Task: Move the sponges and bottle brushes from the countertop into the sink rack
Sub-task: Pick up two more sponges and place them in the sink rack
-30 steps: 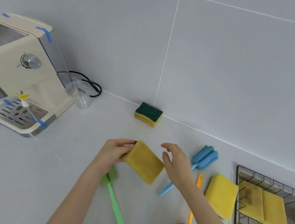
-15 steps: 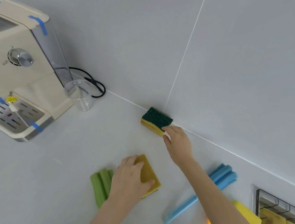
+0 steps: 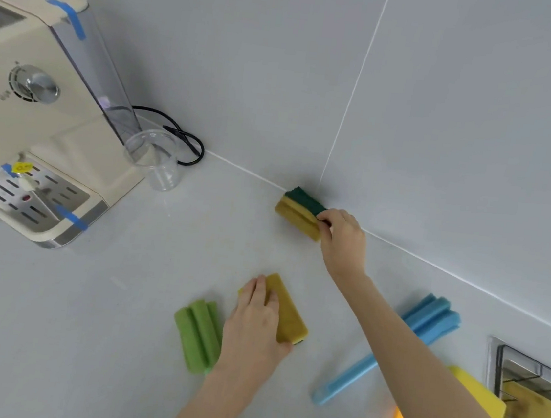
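a person's right hand [image 3: 344, 242] pinches the green-topped sponge [image 3: 299, 213] by its end, fingers [image 3: 326, 218] closed on it, at the wall edge of the tabletop [image 3: 118, 311]. the left hand [image 3: 254, 326] grips a yellow sponge [image 3: 286, 313] nearer. both look light and soft, likely to squash; short sides seem best.

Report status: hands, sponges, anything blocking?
Right hand gripping green-topped sponge at the wall. Left hand closed on dark yellow sponge, on countertop. Blue brush lies under right forearm; nothing blocking.
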